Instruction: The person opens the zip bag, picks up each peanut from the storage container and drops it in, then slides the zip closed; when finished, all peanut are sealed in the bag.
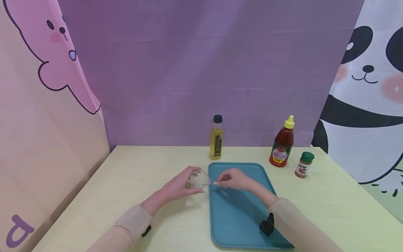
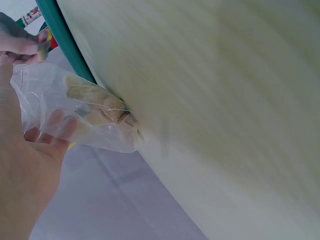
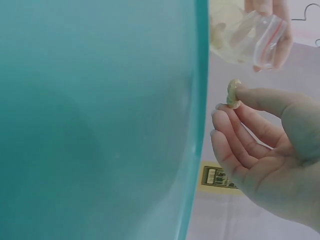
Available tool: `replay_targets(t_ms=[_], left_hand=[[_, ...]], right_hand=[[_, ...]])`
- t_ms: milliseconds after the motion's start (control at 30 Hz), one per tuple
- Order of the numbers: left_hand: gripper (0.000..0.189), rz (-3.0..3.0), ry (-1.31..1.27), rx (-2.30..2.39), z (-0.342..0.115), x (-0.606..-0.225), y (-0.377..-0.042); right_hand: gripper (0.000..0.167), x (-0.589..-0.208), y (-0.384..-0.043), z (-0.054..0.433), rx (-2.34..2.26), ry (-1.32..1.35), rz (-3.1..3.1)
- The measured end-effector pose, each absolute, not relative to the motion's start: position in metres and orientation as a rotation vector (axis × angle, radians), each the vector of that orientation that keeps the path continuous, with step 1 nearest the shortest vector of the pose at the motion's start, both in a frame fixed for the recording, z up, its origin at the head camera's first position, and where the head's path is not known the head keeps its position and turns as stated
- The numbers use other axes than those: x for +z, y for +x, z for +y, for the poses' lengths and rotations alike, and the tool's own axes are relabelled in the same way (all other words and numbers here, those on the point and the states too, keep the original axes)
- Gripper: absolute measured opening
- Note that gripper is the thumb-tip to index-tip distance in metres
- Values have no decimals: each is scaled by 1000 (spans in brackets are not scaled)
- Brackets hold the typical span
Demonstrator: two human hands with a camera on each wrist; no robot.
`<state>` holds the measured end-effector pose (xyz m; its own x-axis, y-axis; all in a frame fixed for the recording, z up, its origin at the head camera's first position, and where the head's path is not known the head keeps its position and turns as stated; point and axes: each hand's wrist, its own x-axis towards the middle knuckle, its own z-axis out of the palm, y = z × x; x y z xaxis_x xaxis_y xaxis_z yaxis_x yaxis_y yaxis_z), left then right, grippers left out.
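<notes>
My left hand (image 1: pixel 180 183) grips a clear zip bag (image 1: pixel 200 180) by its sides, just left of the teal tray (image 1: pixel 239 224). Inside the bag, tan knobbly pieces that look like unshelled peanuts (image 2: pixel 102 106) lie toward the bottom, and its mouth faces right. Over the tray's left edge, my right hand (image 1: pixel 235 179) pinches one small pale peanut (image 3: pixel 232 94) between thumb and fingertips. That peanut is outside the bag, a short way from its red-lined mouth. In the right wrist view the other fingers (image 3: pixel 235 145) curve loosely below the pinch.
An oil bottle (image 1: pixel 216 143) with a black cap stands behind the tray. At the back right are a ketchup bottle (image 1: pixel 281 148) with a yellow nozzle and a small green-capped spice jar (image 1: pixel 303 168). A purple cloth (image 1: pixel 195 70) hangs behind the pale table (image 1: pixel 151 161).
</notes>
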<state>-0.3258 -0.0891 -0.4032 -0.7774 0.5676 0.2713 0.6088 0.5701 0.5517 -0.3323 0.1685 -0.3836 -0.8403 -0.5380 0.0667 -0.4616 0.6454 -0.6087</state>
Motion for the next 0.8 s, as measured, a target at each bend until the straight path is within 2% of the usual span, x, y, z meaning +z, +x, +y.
replay_targets(t_ms=[300,567,800], left_hand=[[76,-2743,-1020,-995,-89,-401,-325],[77,-2756,-1022,-1004,-88,-400,-324],[76,-2739,-1027,-996,-88,-400,-323]], right_hand=[[23,-369,-323,160,-1061,-756,2835],[20,-354,-314,152,-1158,-867,2847],[20,-357,-313,140,-1152,-958,2804]])
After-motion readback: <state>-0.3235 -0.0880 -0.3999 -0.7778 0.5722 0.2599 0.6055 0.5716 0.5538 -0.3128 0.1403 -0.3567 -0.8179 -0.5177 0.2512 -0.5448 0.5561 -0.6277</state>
